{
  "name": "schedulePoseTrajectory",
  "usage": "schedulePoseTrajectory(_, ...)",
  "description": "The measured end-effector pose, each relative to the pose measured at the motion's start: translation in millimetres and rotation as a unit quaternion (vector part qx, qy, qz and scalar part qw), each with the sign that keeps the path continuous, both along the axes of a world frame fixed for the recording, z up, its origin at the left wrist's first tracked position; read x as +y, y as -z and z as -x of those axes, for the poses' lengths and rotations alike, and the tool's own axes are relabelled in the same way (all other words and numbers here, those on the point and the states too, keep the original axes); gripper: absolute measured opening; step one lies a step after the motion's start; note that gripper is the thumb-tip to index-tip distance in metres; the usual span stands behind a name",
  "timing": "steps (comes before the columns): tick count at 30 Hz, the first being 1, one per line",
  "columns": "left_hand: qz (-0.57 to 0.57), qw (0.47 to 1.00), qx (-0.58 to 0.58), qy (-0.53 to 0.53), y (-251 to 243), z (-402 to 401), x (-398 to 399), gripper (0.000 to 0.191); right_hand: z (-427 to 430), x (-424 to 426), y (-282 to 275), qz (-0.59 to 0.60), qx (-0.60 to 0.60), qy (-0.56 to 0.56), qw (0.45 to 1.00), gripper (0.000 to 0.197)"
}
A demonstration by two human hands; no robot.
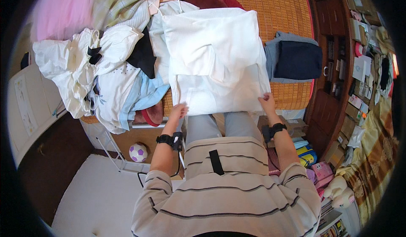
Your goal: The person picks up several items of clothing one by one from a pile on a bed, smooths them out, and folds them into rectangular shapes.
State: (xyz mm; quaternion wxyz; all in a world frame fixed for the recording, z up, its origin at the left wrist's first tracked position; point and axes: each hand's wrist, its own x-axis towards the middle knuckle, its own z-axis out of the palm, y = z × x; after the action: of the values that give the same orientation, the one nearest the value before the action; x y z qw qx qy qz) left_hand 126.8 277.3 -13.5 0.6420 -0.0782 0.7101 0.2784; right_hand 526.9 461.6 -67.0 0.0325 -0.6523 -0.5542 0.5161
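Note:
A white cloth garment (209, 51) lies spread before me, its near part doubled over in layers with loose creases in the middle. My left hand (180, 111) grips its near left corner, the fingers slightly blurred. At the near right corner, my right hand (267, 103) pinches the fabric edge between thumb and fingers. The near edge of the garment hangs close to my legs. Right of it rests a folded dark navy garment (298, 60) on top of a folded grey one (272, 56).
Rumpled clothes, including a white garment with a black bow (73, 65) and pink tulle (65, 10), crowd the left. Beneath lies a woven bamboo mat (282, 11). A dark wooden cabinet (328, 110) borders the right. A purple-and-white ball (138, 152) sits lower left.

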Motion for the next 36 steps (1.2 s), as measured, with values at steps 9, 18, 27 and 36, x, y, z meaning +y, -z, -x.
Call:
schedulePoseTrajectory(9,0.102,0.962,0.228,-0.108,65.9,-33.4,-56.3,0.026,-37.6,-66.1,26.7,-0.063,-0.152,0.227,0.960,0.066)
schedulePoseTrajectory(18,0.069,0.852,0.494,0.155,52.7,-45.0,-62.0,0.025,-41.6,-48.6,-0.2,-0.024,-0.201,0.049,0.978,0.032)
schedulePoseTrajectory(27,-0.188,0.959,-0.041,-0.208,-78.0,-22.6,-62.3,0.036,-42.8,-20.4,-133.8,0.276,0.074,0.154,0.946,0.049)
schedulePoseTrajectory(36,-0.078,0.970,-0.101,-0.206,-28.1,-49.5,-133.1,0.029,-55.5,-73.3,-123.1,0.303,0.068,0.129,0.942,0.042)
